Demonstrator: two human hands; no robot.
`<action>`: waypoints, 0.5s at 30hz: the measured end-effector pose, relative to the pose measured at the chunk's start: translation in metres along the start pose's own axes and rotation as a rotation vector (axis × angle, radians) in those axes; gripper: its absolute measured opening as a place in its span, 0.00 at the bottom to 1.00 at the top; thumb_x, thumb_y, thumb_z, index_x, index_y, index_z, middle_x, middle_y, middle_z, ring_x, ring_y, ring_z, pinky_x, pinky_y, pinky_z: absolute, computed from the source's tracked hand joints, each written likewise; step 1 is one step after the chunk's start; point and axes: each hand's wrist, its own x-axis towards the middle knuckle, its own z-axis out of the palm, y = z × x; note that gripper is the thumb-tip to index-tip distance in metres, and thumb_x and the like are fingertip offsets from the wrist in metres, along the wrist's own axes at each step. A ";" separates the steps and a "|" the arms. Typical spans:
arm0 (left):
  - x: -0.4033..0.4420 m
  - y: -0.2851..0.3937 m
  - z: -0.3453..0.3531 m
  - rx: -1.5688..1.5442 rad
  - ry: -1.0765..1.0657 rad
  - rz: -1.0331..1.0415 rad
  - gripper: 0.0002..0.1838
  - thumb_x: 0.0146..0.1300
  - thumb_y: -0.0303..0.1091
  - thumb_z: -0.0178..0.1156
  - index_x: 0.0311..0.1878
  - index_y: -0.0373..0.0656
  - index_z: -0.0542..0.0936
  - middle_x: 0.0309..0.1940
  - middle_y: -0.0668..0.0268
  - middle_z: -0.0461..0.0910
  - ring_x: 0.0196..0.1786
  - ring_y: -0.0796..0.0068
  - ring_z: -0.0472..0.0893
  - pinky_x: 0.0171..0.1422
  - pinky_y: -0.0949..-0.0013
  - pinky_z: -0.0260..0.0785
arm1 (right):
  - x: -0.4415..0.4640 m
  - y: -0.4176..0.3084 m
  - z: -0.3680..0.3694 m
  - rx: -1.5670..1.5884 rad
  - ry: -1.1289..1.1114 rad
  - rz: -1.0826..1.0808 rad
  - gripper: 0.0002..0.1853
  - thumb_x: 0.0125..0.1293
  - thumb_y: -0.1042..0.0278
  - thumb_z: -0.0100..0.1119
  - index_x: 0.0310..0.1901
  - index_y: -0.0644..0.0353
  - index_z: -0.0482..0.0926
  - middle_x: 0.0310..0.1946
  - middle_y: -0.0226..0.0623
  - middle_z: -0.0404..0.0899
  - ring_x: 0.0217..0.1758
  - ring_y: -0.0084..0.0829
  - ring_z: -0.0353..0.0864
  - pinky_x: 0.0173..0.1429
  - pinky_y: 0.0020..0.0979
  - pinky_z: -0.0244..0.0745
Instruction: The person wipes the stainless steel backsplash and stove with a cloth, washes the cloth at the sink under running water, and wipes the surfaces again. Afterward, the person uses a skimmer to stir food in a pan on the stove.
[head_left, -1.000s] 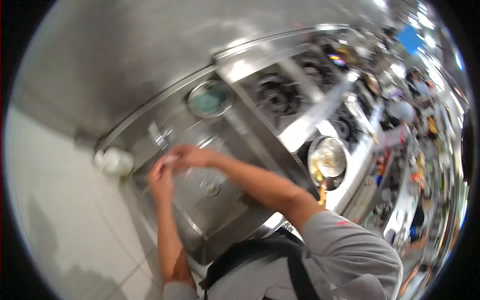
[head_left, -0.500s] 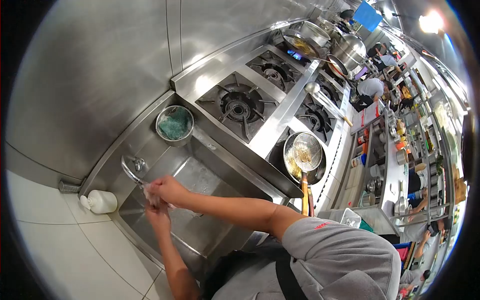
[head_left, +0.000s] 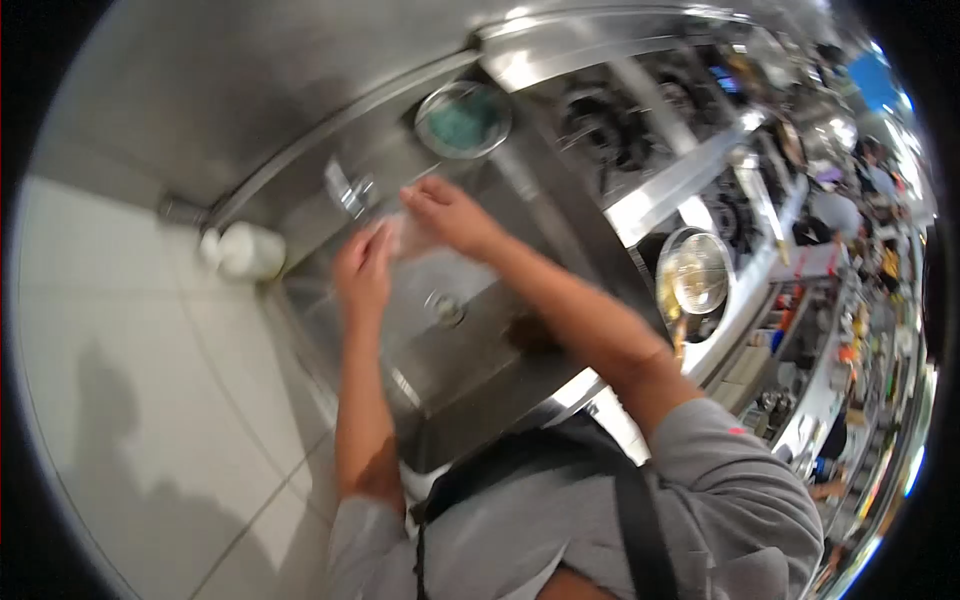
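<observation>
Over the steel sink (head_left: 470,375), my left hand (head_left: 363,265) and my right hand (head_left: 445,215) are held close together. Between them is a thin, translucent whitish thing (head_left: 400,238), like wet film, blurred by motion. Fingers of both hands are closed at it; the fingertips are partly smeared. The curved tap (head_left: 350,190) stands just beyond my left hand. Below the hands, the round drain (head_left: 445,308) shows in the sink floor.
A metal pot with green scouring material (head_left: 462,122) sits at the sink's far corner. A white pump bottle (head_left: 250,250) stands left of the sink. Gas burners (head_left: 600,125) and a pan with a wire strainer (head_left: 697,275) are to the right. Several people work farther off.
Both hands have drawn back from the tap, and they are slightly farther apart with the film between them. The camera view has turned and shifted, so the sink appears more central.
</observation>
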 end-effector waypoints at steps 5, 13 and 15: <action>0.007 -0.009 -0.012 -0.132 -0.149 -0.147 0.13 0.74 0.36 0.62 0.45 0.34 0.86 0.34 0.71 0.83 0.38 0.85 0.76 0.45 0.72 0.71 | 0.011 -0.051 -0.045 -0.129 -0.455 0.188 0.14 0.60 0.60 0.70 0.43 0.60 0.86 0.39 0.43 0.87 0.44 0.49 0.85 0.47 0.42 0.79; -0.021 -0.040 -0.006 0.637 -0.471 0.026 0.19 0.63 0.48 0.71 0.39 0.38 0.87 0.32 0.58 0.83 0.44 0.56 0.78 0.54 0.54 0.72 | 0.000 -0.069 -0.050 -0.421 -0.364 -0.397 0.09 0.56 0.67 0.69 0.34 0.63 0.85 0.32 0.44 0.81 0.39 0.52 0.81 0.46 0.47 0.76; -0.029 -0.036 -0.004 0.699 -0.499 -0.125 0.20 0.61 0.50 0.72 0.36 0.39 0.87 0.32 0.56 0.82 0.47 0.52 0.77 0.57 0.49 0.70 | -0.005 -0.072 -0.056 -0.416 -0.367 -0.447 0.08 0.59 0.67 0.68 0.33 0.63 0.85 0.33 0.45 0.82 0.38 0.52 0.80 0.46 0.48 0.76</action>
